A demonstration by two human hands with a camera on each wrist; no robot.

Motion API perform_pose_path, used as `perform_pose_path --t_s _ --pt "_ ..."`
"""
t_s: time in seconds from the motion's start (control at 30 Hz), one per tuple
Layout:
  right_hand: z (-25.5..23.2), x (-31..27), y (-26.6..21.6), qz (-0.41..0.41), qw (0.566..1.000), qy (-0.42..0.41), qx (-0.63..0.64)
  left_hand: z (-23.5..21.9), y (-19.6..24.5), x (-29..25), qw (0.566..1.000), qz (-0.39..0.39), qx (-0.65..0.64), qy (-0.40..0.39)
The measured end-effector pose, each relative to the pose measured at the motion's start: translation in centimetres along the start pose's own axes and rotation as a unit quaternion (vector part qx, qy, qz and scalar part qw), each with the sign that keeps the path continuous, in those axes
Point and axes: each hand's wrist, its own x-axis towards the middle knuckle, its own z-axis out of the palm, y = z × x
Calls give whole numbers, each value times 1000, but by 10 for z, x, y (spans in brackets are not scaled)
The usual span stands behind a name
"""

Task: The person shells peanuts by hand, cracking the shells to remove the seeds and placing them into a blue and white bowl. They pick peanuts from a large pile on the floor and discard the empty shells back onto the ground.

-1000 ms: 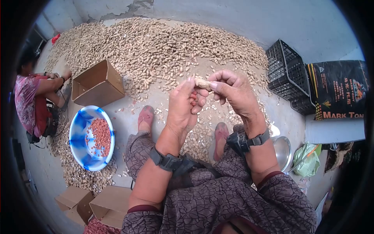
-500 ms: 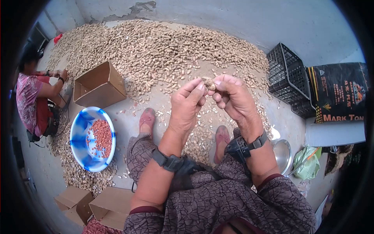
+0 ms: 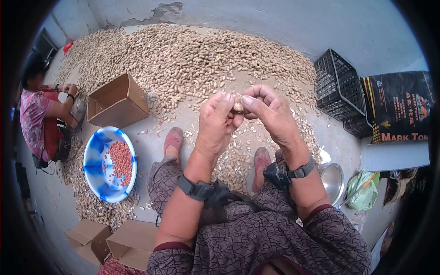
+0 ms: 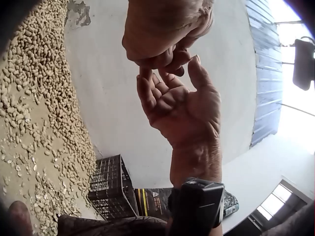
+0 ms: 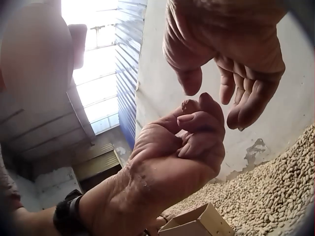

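My left hand (image 3: pixel 214 118) pinches a tan peanut pod (image 3: pixel 238 106) between thumb and fingers, above the floor in front of my body. Reddish peanut kernels (image 3: pixel 229 121) show among its curled fingers. My right hand (image 3: pixel 275 113) is close on the other side, its thumb tip right at the pod in the head view. In the right wrist view the right hand (image 5: pixel 226 64) has its thumb and loosely bent fingers apart, with wall showing between them. The left wrist view shows the left hand (image 4: pixel 165 34) overlapping the right hand's fingertips, which hides the pod there.
A blue-and-white basin (image 3: pixel 87 169) holds red kernels. Beside it stands a cardboard box (image 3: pixel 114 114). A large peanut heap (image 3: pixel 192 55) lies along the wall. Black crates (image 3: pixel 339 87) and a printed sack (image 3: pixel 398 105) are at right; another person (image 3: pixel 36 105) sits at far left.
The pod, held lengthwise between both hands a second ago, is turned and looks shorter now. Both hands stay close together, shifting only slightly. The kernels hidden half a second ago show again.
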Motion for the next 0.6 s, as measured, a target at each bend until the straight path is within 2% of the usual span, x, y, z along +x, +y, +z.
perform_pose_path --t_s 0.03,0.13,0.2,0.23,0.33,0.4,0.53,0.6 --pt "0 0 0 0 1000 0 0 -1 -1 0 999 -15 -27 -26" --pt "1 0 1 -19 998 -44 29 7 -2 -1 998 -47 -24 -19" --pt "1 -1 -1 31 993 -88 75 10 -2 -3 998 -52 -11 -18" --pt "0 -1 -1 32 993 -88 75 10 -3 -4 998 -55 2 -17" --pt "-1 0 -3 50 985 -109 120 9 -3 -5 998 -48 7 -26" --pt "0 0 -8 70 974 -159 149 8 -3 -6 999 -42 17 -28" --pt "0 2 -4 72 972 -159 159 8 -2 -6 997 -24 47 -52" --pt "-2 2 -2 64 970 -176 156 12 -1 -7 997 -22 58 -38"
